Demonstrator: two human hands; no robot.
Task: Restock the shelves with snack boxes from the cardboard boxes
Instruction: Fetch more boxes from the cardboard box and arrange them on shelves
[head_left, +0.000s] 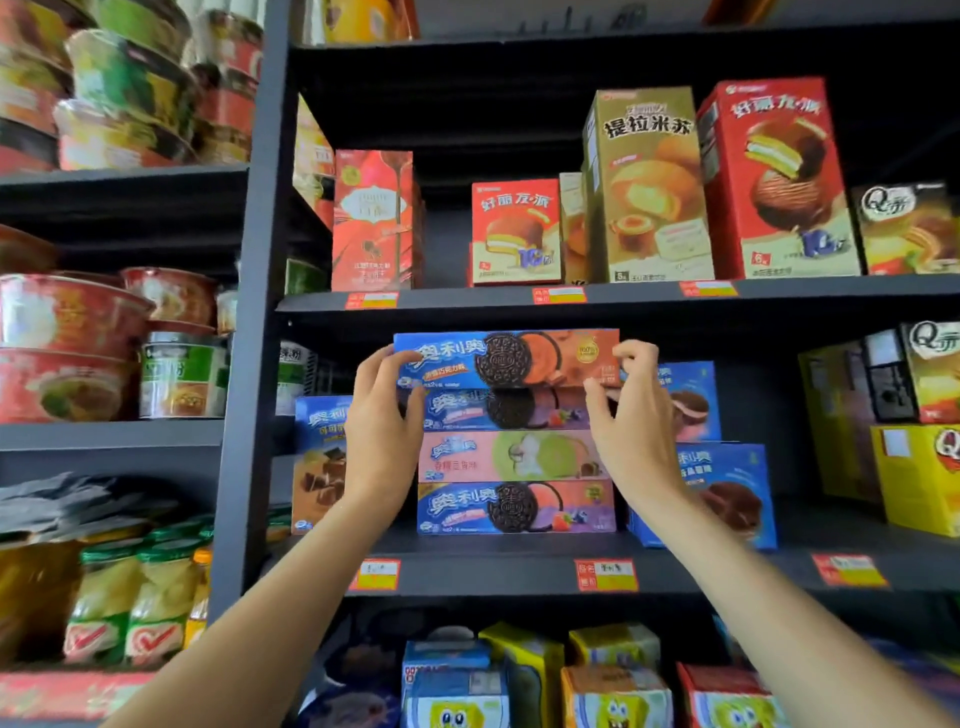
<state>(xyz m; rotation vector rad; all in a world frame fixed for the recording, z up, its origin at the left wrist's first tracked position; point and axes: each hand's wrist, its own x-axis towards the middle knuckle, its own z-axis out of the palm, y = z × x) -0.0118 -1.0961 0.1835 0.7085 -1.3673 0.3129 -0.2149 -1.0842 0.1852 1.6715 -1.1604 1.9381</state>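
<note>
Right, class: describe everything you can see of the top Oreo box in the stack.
The top Oreo box is a long, flat carton, blue at the left, orange-brown at the right, with a dark sandwich cookie pictured mid-front. It lies level on three stacked Oreo boxes, under the upper shelf. The left hand and right hand grip its ends.

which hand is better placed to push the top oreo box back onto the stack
Left, probably. The left hand already grips the top Oreo box at its end, while the right hand has curled fingers near the other end, with contact unclear.

Dark middle shelf (519, 564): stacked cookie boxes (516, 506), blue boxes (727, 493), yellow boxes (914, 478).
</note>
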